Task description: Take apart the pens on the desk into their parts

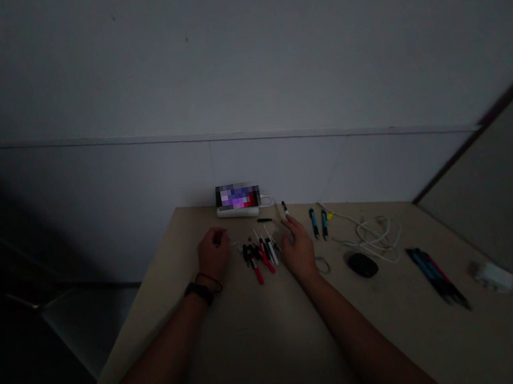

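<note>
My left hand (215, 251) is curled above the left part of the table, fingers closed; a small dark thing seems to be in them, too dim to make out. My right hand (299, 252) has a short pen-like piece (285, 208), black at the top and pale below, at its fingertips, pointing away from me. Between the hands lies a pile of pen parts: red barrels (257, 275), black pieces (247, 254), a white barrel (272, 252) and thin white refills (266, 233). A black pen piece (264, 220) lies just beyond the pile.
A phone (237, 196) with its screen lit leans on a white block (237, 212) at the back. Two blue-black pens (314, 224), a tangled white cable (377, 240), a black mouse (362, 264), more pens (435, 277) and a white plug (494, 277) lie to the right.
</note>
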Available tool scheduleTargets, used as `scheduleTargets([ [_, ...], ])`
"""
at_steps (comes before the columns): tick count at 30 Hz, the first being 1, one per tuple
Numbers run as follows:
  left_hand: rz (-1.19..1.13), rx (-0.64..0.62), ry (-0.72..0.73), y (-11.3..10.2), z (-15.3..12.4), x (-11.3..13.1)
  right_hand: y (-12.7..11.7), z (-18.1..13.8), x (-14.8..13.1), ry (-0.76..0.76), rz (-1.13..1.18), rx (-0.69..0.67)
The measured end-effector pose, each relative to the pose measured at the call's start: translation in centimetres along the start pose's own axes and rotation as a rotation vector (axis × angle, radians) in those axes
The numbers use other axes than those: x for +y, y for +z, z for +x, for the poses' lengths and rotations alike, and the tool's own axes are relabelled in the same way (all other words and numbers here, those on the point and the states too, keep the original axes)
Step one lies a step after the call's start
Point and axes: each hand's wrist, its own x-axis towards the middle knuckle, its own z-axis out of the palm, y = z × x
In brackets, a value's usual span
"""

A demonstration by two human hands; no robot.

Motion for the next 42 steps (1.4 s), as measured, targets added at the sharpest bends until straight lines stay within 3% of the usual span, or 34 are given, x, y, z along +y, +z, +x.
scheduleTargets([
  [4, 0.03, -0.016, 0.01, -0.1, -0.1, 0.0, 0.1, -0.2, -1.0, 0.087, 0.225, -0.014],
  [11, -0.07, -0.122, 0.109, 0.1, -0.6, 0.5, 0.2, -0.5, -2.5, 0.477, 0.786, -0.122],
  [16, -0.091, -0.2, 0.126, 0.0, -0.8, 1.1, 0.5, -0.6, -3.2, 0.626, 0.856, -0.159],
  [32, -0.043, -0.327, 0.228, -0.5, -2.1, 2.0, 0.2, -0.8, -3.9, 0.613, 0.796, -0.158],
  [37, 0.023, -0.415, 0.339, -0.6, -2.5, 2.3, 0.4, -1.2, -4.2, 0.596, 0.805, -0.259],
  [42, 0.061, -0.413, 0.328, -0.6, -2.6, 2.4, 0.3, -1.4, -5.0, 0.499, 0.676, -0.373],
])
